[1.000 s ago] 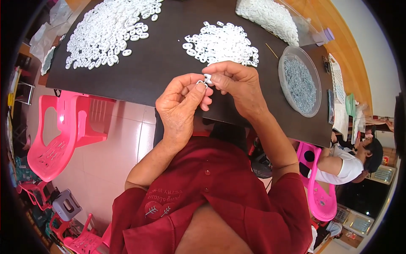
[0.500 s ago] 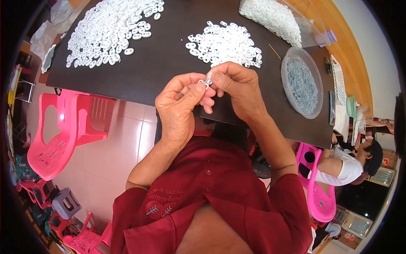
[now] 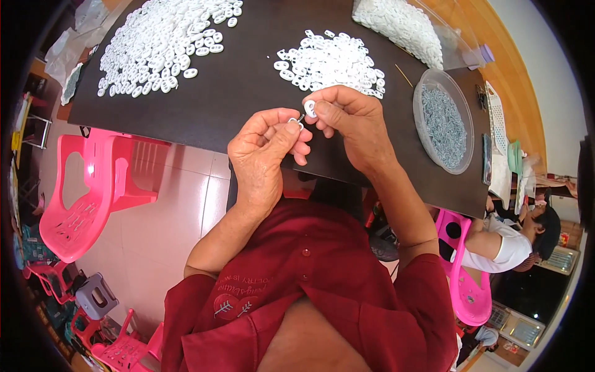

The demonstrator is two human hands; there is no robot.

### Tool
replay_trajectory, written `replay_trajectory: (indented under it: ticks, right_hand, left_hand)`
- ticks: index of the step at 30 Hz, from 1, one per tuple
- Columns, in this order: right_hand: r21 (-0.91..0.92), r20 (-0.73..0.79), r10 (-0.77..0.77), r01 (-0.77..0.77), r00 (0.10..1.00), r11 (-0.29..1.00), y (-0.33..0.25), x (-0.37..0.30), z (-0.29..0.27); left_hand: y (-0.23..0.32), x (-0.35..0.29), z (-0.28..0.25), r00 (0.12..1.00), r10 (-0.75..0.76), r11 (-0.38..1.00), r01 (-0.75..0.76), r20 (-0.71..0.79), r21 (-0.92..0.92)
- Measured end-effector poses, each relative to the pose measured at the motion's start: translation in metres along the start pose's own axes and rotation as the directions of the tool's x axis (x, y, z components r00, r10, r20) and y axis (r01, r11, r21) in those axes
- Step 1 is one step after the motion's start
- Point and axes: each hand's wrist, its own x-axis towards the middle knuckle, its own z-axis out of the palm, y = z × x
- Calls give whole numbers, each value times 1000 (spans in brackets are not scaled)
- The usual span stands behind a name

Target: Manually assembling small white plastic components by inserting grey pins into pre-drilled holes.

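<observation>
My left hand (image 3: 263, 149) pinches a small white plastic ring (image 3: 295, 123) between thumb and fingers, over the near edge of the dark table (image 3: 235, 93). My right hand (image 3: 350, 121) holds another small white ring (image 3: 310, 108) close beside it. A thin dark metal piece (image 3: 302, 116) shows between the two rings. Just beyond my hands lies a pile of white rings (image 3: 331, 62).
A larger heap of white rings (image 3: 164, 43) lies at the far left, and a clear bag of white parts (image 3: 403, 25) at the far right. A round clear bowl of small metal parts (image 3: 441, 127) stands right. A pink chair (image 3: 93, 186) stands left. Another person (image 3: 508, 242) sits at right.
My hands stayed together over the table edge. The two rings have come slightly apart, with the left hand's ring now lower than the right's.
</observation>
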Motion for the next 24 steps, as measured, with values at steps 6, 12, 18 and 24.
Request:
replay_trajectory:
  ticks: [6,12,18,24]
  right_hand:
    - [1,-5,10,-10,1000,1000,-1,-1,3]
    - [-45,-6,-11,11,1000,999,-1,0,4]
    - [-80,-2,-32,32,999,996,-1,0,5]
    - [-126,8,-60,61,998,990,-1,0,5]
  left_hand:
    - [-1,-1,0,999,44,998,-44,-5,46]
    - [-4,-1,0,998,60,995,-59,-8,76]
    - [-4,-2,0,999,47,995,-45,-24,84]
    - [-4,-3,1,998,59,994,-55,-32,98]
